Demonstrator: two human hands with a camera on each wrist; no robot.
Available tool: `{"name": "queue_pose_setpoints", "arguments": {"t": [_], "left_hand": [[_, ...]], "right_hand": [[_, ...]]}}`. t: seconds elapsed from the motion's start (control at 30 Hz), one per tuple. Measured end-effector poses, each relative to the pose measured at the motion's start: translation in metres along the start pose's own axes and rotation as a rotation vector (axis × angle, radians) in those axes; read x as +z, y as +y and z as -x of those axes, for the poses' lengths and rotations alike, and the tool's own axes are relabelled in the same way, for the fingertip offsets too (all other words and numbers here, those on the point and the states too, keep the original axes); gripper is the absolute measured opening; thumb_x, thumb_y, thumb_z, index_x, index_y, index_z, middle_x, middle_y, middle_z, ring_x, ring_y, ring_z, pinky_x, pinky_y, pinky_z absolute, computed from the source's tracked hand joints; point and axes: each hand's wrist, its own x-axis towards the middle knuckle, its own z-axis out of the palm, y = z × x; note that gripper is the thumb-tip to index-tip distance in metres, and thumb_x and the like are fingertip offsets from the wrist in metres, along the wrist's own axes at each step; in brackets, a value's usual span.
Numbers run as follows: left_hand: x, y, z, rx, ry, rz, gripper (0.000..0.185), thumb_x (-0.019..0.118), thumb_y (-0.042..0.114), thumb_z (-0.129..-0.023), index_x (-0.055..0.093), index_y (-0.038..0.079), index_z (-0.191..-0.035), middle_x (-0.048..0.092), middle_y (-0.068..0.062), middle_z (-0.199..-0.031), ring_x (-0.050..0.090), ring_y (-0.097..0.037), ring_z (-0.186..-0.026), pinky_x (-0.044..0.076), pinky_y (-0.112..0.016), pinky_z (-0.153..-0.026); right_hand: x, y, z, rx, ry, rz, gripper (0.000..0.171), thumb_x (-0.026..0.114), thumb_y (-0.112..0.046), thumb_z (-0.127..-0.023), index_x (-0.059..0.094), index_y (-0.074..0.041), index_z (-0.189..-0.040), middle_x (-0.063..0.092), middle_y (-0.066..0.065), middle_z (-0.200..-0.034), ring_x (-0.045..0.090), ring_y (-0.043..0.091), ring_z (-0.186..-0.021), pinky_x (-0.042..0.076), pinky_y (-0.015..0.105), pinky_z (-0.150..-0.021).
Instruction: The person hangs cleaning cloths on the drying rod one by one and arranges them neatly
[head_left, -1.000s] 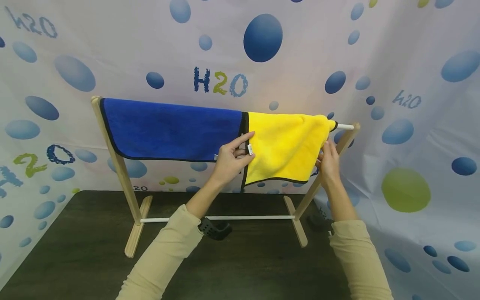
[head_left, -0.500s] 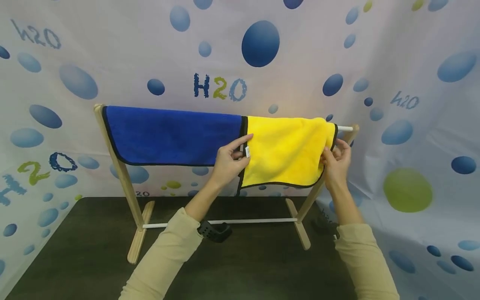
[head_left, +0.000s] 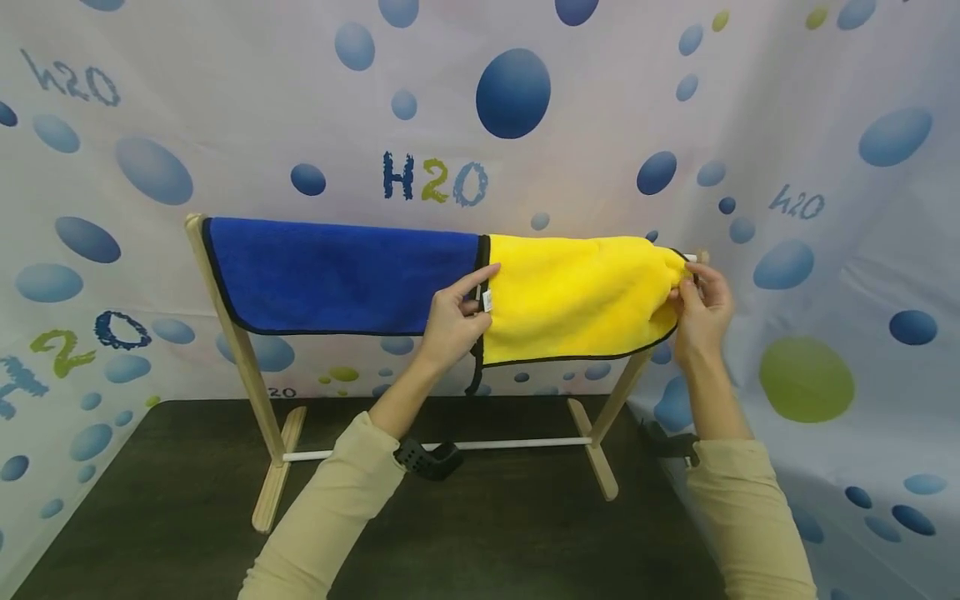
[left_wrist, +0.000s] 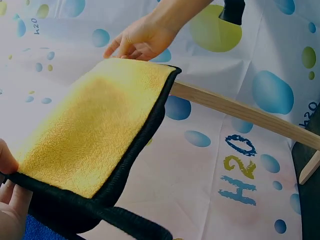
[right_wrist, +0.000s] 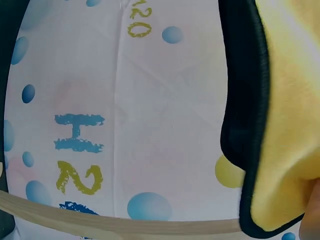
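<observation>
A yellow towel (head_left: 570, 300) with black edging hangs over the top bar of a wooden rack, to the right of a blue towel (head_left: 345, 275). My left hand (head_left: 453, 321) pinches the yellow towel's left edge beside a small white tag (head_left: 487, 300). With thumb and fingers, my right hand (head_left: 701, 312) grips its right edge, close to the bar's right end. The cloth bunches into folds there. In the left wrist view, the yellow towel (left_wrist: 95, 130) stretches between both hands. Only a bit of a finger (right_wrist: 311, 215) shows in the right wrist view.
The rack's left post (head_left: 243, 358) and right foot (head_left: 600, 462) stand on a dark table (head_left: 450, 533). A white lower bar (head_left: 517, 444) joins the posts. Behind and to the right hangs a white curtain (head_left: 585, 125) with blue and green spots.
My right hand has shifted right and up to the upper part of the towel's right edge, drawing the cloth towards the bar's end. My left hand keeps its hold on the left edge.
</observation>
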Motion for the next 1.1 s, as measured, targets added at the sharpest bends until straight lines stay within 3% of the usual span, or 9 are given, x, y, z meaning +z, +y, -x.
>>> {"name": "queue_pose_setpoints", "arguments": {"t": [0.13, 0.33, 0.47, 0.6, 0.87, 1.1], "left_hand": [[-0.001, 0.0, -0.001, -0.017, 0.028, -0.019, 0.061, 0.046, -0.017, -0.075, 0.05, 0.006, -0.131, 0.051, -0.009, -0.132, 0.019, -0.009, -0.037, 0.02, -0.018, -0.035], [-0.002, -0.001, -0.001, -0.054, 0.048, -0.029, 0.061, 0.045, -0.016, -0.076, 0.049, 0.007, -0.132, 0.049, -0.009, -0.133, 0.017, -0.009, -0.038, 0.019, -0.018, -0.036], [-0.003, 0.011, 0.002, -0.075, 0.046, -0.011, 0.06, 0.043, -0.018, -0.077, 0.047, 0.003, -0.132, 0.046, -0.013, -0.135, 0.017, -0.007, -0.038, 0.018, -0.017, -0.037], [-0.002, 0.024, 0.005, -0.08, 0.032, 0.002, 0.058, 0.041, -0.018, -0.077, 0.044, -0.003, -0.133, 0.043, -0.019, -0.136, 0.019, -0.004, -0.038, 0.02, -0.016, -0.039], [-0.001, -0.004, -0.007, -0.075, 0.031, 0.005, 0.062, 0.043, -0.017, -0.078, 0.045, 0.007, -0.135, 0.044, -0.01, -0.138, 0.021, -0.008, -0.038, 0.021, -0.018, -0.038], [-0.001, -0.006, -0.01, -0.039, 0.045, -0.003, 0.062, 0.044, -0.016, -0.077, 0.045, 0.008, -0.135, 0.045, -0.009, -0.137, 0.022, -0.009, -0.04, 0.022, -0.019, -0.038]], "right_hand": [[-0.002, -0.005, -0.006, 0.076, 0.084, -0.018, 0.026, 0.045, 0.01, -0.089, 0.07, 0.001, -0.091, 0.049, 0.008, -0.089, 0.052, 0.011, -0.058, 0.05, 0.016, -0.055], [-0.008, -0.011, -0.012, 0.172, 0.217, -0.15, 0.029, 0.047, 0.01, -0.088, 0.063, 0.003, -0.111, 0.053, 0.011, -0.107, 0.055, 0.013, -0.053, 0.051, 0.018, -0.052], [-0.008, -0.011, -0.011, 0.188, 0.236, -0.13, 0.032, 0.049, 0.008, -0.088, 0.059, 0.003, -0.118, 0.05, 0.011, -0.11, 0.054, 0.013, -0.054, 0.052, 0.018, -0.054], [-0.011, -0.011, -0.007, 0.172, 0.247, -0.088, 0.033, 0.053, 0.007, -0.086, 0.06, 0.001, -0.118, 0.049, 0.007, -0.109, 0.049, 0.013, -0.056, 0.05, 0.017, -0.053], [-0.017, -0.005, 0.0, 0.097, 0.258, -0.065, 0.033, 0.055, 0.011, -0.083, 0.064, 0.001, -0.112, 0.047, 0.007, -0.096, 0.048, 0.014, -0.056, 0.049, 0.016, -0.051], [-0.015, -0.001, 0.001, 0.005, 0.253, -0.082, 0.028, 0.057, 0.012, -0.081, 0.066, 0.004, -0.106, 0.05, 0.009, -0.091, 0.048, 0.013, -0.055, 0.048, 0.016, -0.051]]}}
